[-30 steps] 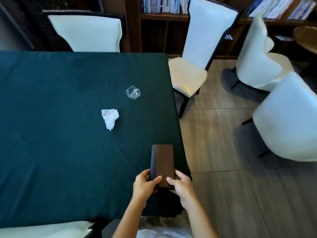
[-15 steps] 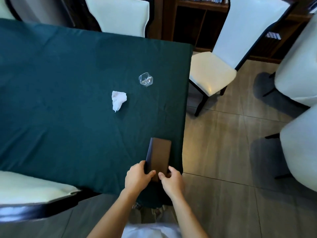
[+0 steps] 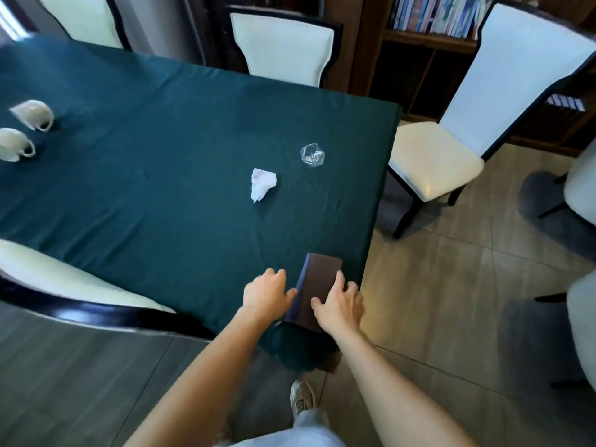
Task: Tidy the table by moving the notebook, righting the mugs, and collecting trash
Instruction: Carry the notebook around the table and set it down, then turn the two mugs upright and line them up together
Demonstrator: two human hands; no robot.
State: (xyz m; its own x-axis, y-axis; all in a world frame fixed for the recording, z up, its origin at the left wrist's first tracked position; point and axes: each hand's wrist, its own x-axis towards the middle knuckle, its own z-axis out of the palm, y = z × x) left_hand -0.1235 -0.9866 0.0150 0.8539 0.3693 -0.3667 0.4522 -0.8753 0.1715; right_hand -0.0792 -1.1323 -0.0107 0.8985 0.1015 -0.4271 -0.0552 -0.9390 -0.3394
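Note:
A brown notebook (image 3: 317,282) lies flat at the near right corner of the table with the green cloth (image 3: 161,188). My right hand (image 3: 338,304) grips its near right end, thumb on the cover and fingers along the right edge. My left hand (image 3: 266,293) rests spread on the cloth beside it, thumb touching the spine. A crumpled white tissue (image 3: 262,183) and a ball of clear plastic wrap (image 3: 312,154) lie mid-table. At the far left, two white mugs (image 3: 32,114) (image 3: 14,145) lie on their sides.
A white chair (image 3: 64,282) is pushed in at the near left and another (image 3: 283,46) at the far side. A third chair (image 3: 451,140) stands off the right edge, more at the far right (image 3: 580,188). A bookshelf (image 3: 435,14) lines the back wall.
The view has swung left and pulled back, bringing the two mugs into sight. My left hand has come off the notebook's near end and now lies spread beside it. The notebook stays at the corner.

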